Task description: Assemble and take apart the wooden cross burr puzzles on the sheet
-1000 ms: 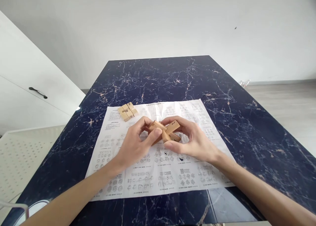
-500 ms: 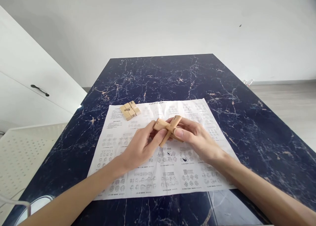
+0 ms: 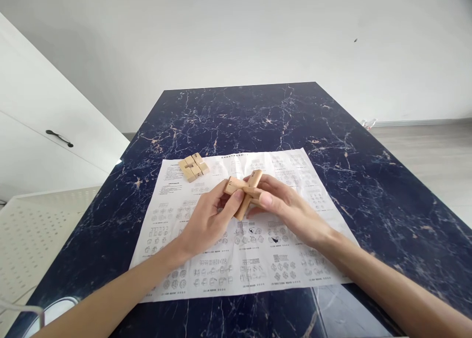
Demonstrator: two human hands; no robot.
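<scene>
Crossed wooden puzzle pieces [image 3: 243, 211] are held between my two hands above a printed sheet. My left hand [image 3: 212, 215] pinches the left end of the crossed pieces, thumb on top. My right hand [image 3: 291, 205] grips their right side, its thumb lying along one arm of the cross. Dark marks show on the ends of two pieces; the fingers hide the underside. At the upper left of the instruction sheet [image 3: 173, 249] lies a group of wooden puzzle pieces [image 3: 188, 172] placed together, two of them marked 3 and 2.
The sheet, covered with small diagrams, lies on a dark blue marbled table [image 3: 236, 116]. A white cabinet [image 3: 33, 97] and a perforated pale chair [image 3: 47, 234] stand to the left. A round white object [image 3: 55, 311] with a cable is at the lower left.
The crossed pieces have turned slightly and shifted a little left in my hands. My right thumb and fingers have loosened a bit around the right side. The piece group has not moved.
</scene>
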